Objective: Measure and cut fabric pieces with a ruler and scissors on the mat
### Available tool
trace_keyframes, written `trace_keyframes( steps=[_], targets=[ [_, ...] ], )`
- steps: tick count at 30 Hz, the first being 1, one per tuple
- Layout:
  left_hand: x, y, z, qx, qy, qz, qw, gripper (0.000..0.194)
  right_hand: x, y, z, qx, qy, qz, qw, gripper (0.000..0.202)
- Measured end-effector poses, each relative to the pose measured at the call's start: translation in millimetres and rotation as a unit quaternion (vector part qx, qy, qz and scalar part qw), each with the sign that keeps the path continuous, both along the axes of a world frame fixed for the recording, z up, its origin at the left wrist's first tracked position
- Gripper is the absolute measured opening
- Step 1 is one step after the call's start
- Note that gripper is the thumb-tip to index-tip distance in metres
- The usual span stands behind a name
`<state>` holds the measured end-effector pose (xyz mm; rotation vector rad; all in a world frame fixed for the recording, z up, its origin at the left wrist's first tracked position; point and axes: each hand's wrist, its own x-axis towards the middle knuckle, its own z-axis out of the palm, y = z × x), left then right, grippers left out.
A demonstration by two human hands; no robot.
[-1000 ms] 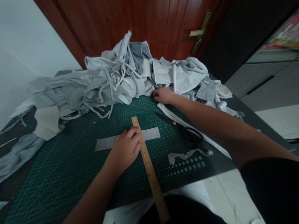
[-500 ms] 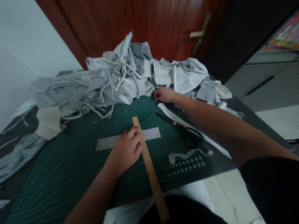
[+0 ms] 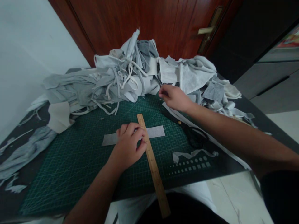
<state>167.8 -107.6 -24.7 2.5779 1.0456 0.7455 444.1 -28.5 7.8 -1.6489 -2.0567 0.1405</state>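
- The left hand (image 3: pixel 129 144) lies with curled fingers against the left edge of a wooden ruler (image 3: pixel 154 172); whether it grips the ruler or only rests there, one cannot tell.
- The right hand (image 3: pixel 174 96) is at the near edge of the fabric pile, its fingers drawn in toward the thumb; the view does not show whether anything is between them.
- The ruler slants across a grey fabric strip (image 3: pixel 156 132), its near end reaching past the worktop edge toward the person's dark clothing. The left hand hides the strip's middle, and both ends show.
- Black-handled scissors (image 3: pixel 195 136) lie to the right of the strip, blade pointing away from the person, handles nearer.
- A long white fabric band (image 3: pixel 219 144) runs just beside the scissors, partly under the right forearm.
- A thin crumpled scrap (image 3: pixel 196 153) lies nearer the person, above the printed circles and squares of the green cutting mat (image 3: pixel 77 161).
- Along the far side is the fabric pile (image 3: pixel 77 85), grey and white, with a ribbed piece (image 3: pixel 169 72) near the right hand.
- A cream piece (image 3: pixel 58 116) and a mottled grey cloth (image 3: pixel 28 152) lie at the left.
- The dark worktop (image 3: pixel 263 124) stands before a reddish wooden door (image 3: pixel 163 25).
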Motion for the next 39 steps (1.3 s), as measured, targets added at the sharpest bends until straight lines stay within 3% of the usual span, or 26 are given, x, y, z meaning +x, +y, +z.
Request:
trace_keyframes(
  steps=[1, 3, 5, 8, 9, 11, 12, 14, 17, 19, 20, 22, 25, 28, 33, 39],
  targets=[
    [-1, -8, 9.0, -0.019, -0.048, -0.006, 0.999, 0.007, -4, -18, 3.2, 0.004, 0.022, 0.000, 1.000, 0.015],
    [-2, -30, 28.9, -0.136, -0.175, -0.094, 0.971, 0.016, -11, -53, 5.8, -0.008, 0.068, 0.014, 0.998, 0.013],
    [-1, -60, 46.7, -0.281, -0.267, -0.229, 0.893, 0.021, -17, -84, 3.4, -0.020, 0.100, 0.038, 0.994, 0.012],
    [4, -99, 61.8, -0.401, -0.331, -0.320, 0.792, 0.031, -24, -115, -5.3, -0.057, 0.141, 0.054, 0.987, 0.011],
    [7, -106, 63.1, -0.427, -0.352, -0.315, 0.771, 0.032, -27, -121, -8.5, -0.073, 0.176, 0.053, 0.980, 0.010],
    [14, -109, 60.1, -0.473, -0.406, -0.229, 0.748, 0.030, -34, -130, -13.8, -0.122, 0.300, 0.046, 0.945, 0.010],
    [18, -105, 56.1, -0.493, -0.436, -0.162, 0.736, 0.028, -38, -133, -15.7, -0.156, 0.380, 0.041, 0.911, 0.011],
    [27, -90, 45.0, -0.521, -0.492, -0.091, 0.692, 0.027, -47, -138, -18.0, -0.229, 0.529, 0.026, 0.817, 0.012],
    [41, -62, 26.0, -0.574, -0.495, -0.018, 0.652, 0.024, -60, -142, -18.9, -0.317, 0.660, 0.010, 0.681, 0.004],
    [48, -47, 16.0, -0.592, -0.478, 0.024, 0.648, 0.023, -66, -142, -19.5, -0.349, 0.700, 0.013, 0.622, 0.005],
    [51, -41, 12.1, -0.596, -0.473, 0.042, 0.647, 0.023, -68, -141, -20.4, -0.354, 0.707, 0.016, 0.612, 0.006],
    [54, -32, 6.5, -0.605, -0.465, 0.071, 0.642, 0.022, -71, -137, -24.1, -0.329, 0.692, 0.031, 0.642, 0.012],
    [55, -24, 0.9, -0.618, -0.470, 0.094, 0.623, 0.021, -72, -129, -35.3, -0.227, 0.610, 0.068, 0.756, 0.018],
    [54, -20, -3.6, -0.635, -0.470, 0.102, 0.604, 0.022, -67, -122, -48.1, -0.162, 0.536, 0.097, 0.823, 0.023],
    [49, -19, -7.0, -0.669, -0.440, 0.094, 0.592, 0.020, -55, -118, -52.5, -0.112, 0.454, 0.134, 0.874, 0.014],
    [47, -19, -6.7, -0.683, -0.426, 0.075, 0.589, 0.022, -50, -121, -45.9, -0.110, 0.430, 0.138, 0.885, 0.018]
  ],
)
